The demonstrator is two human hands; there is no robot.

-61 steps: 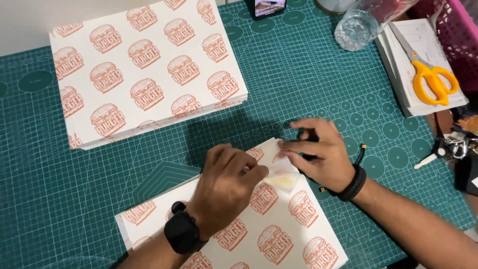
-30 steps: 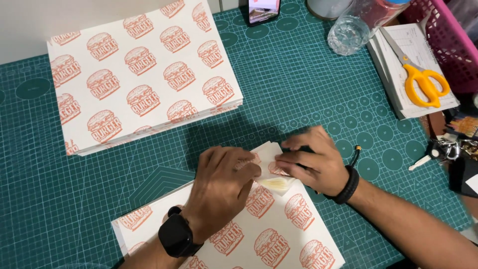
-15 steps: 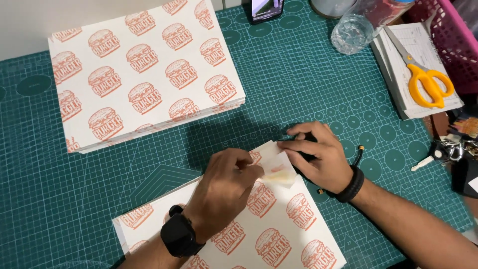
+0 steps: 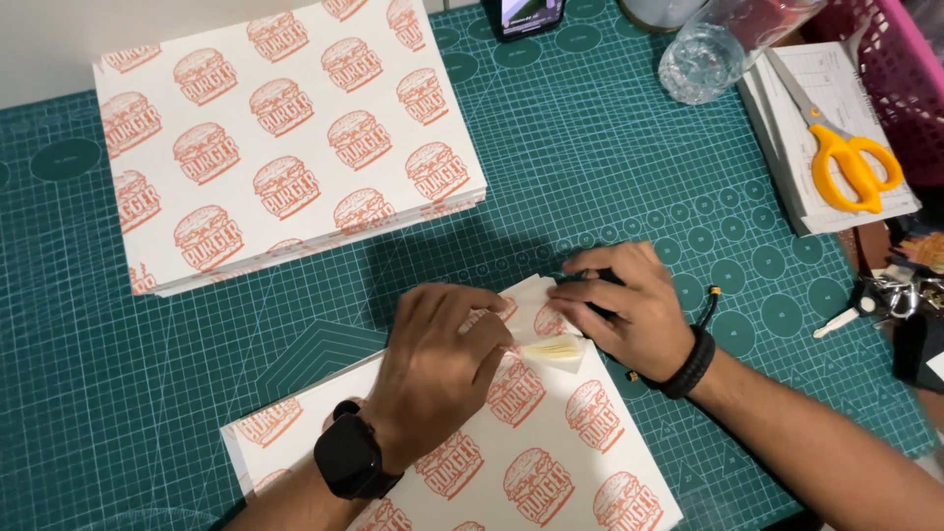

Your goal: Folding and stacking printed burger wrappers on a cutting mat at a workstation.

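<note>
A white paper sheet printed with orange burgers lies tilted on the green cutting mat. My left hand, with a black watch at the wrist, presses flat on the sheet near its top corner. My right hand, wearing a black bracelet, rests on that corner with fingers curled over a dark object I cannot identify. Between the two hands a small strip of yellowish tape sits on the paper, touching my left fingertips.
A thick stack of the same burger-print paper fills the upper left. Yellow scissors lie on a notepad at the right, beside a clear plastic container, a phone, keys and a pink basket.
Both hands have stayed at the sheet's top corner, shifting slightly. The yellowish tape strip between them has moved a little along the folded edge.
</note>
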